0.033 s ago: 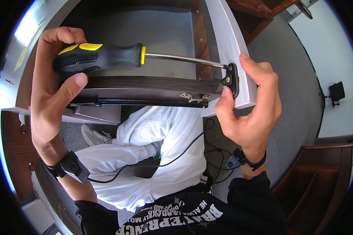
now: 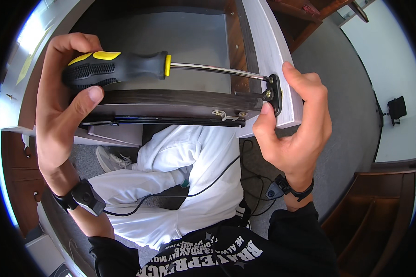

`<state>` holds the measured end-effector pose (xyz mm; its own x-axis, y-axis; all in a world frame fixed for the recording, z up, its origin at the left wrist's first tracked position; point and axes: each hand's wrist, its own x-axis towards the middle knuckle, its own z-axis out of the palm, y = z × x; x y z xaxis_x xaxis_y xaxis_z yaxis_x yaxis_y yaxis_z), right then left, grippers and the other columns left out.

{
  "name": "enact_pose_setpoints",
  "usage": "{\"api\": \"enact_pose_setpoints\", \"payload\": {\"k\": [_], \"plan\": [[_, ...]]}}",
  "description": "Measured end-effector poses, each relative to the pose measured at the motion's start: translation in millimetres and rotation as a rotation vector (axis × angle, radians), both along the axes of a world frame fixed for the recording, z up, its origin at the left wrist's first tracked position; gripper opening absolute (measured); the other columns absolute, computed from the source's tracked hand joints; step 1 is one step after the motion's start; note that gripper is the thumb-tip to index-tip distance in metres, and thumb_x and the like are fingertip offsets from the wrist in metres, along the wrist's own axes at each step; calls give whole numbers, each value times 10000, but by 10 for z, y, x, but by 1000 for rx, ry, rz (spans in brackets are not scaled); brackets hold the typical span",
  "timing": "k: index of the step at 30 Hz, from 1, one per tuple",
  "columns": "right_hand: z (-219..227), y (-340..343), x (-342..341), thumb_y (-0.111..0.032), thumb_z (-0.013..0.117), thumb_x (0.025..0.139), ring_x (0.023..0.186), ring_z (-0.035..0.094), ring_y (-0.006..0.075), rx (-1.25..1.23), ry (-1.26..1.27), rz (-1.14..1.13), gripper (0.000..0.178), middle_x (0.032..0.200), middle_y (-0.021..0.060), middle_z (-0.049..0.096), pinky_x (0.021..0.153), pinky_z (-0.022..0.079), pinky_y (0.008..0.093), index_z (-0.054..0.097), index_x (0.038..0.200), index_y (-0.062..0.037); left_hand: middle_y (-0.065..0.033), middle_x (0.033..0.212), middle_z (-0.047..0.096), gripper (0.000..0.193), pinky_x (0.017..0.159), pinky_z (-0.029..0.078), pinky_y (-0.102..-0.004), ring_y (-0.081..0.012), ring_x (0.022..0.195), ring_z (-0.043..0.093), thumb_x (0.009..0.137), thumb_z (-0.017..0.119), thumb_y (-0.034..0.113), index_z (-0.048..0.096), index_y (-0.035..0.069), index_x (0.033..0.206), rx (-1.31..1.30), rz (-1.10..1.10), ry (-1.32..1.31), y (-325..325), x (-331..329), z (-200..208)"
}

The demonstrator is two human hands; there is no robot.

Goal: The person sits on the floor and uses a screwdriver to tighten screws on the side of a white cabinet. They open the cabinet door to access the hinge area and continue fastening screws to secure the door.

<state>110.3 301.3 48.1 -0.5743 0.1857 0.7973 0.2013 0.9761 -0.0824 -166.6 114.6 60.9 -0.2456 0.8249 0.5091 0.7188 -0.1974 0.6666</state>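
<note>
A black screwdriver [image 2: 143, 67] with yellow patches lies level in my left hand [image 2: 55, 101], its fingers and thumb curled round the handle's end. The long steel shaft reaches right, its tip at a screw in the upper part of a small black bracket [image 2: 276, 94]. That bracket sits on the inner face of a pale wood-grain drawer front [image 2: 290, 108], with another brass-coloured screw lower down. My right hand [image 2: 305, 124] pinches the drawer front's edge, thumb by the bracket and fingers on the outer side. A dark drawer side [image 2: 171, 99] runs between my hands.
A black slide rail [image 2: 180, 123] and a small metal clip [image 2: 224, 114] are on the drawer side. My legs in white trousers [image 2: 212, 161] are under the drawer. A black cable [image 2: 189, 195] crosses them. Brown wooden furniture [image 2: 374, 212] stands at the right.
</note>
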Motion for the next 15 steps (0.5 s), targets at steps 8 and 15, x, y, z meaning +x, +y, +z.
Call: {"api": "enact_pose_setpoints", "payload": {"k": [8,15], "plan": [[-1,14,10,42,656,664,811,608,244,5,-12,30,536,983,182,616,778,520,325,581,1194,80,-71,957,630,359,823,426,-255,-138,875,572,1061,515,340,642,10,1127,-103,208,14,42,104,0],[-10,9,17,43,658,675,811,612,243,-18,-14,17,524,976,180,612,771,519,323,574,1191,78,-113,1199,555,405,985,385,-308,-214,1124,524,950,588,262,530,45,1286,12,119,188,10,10,-34]]}}
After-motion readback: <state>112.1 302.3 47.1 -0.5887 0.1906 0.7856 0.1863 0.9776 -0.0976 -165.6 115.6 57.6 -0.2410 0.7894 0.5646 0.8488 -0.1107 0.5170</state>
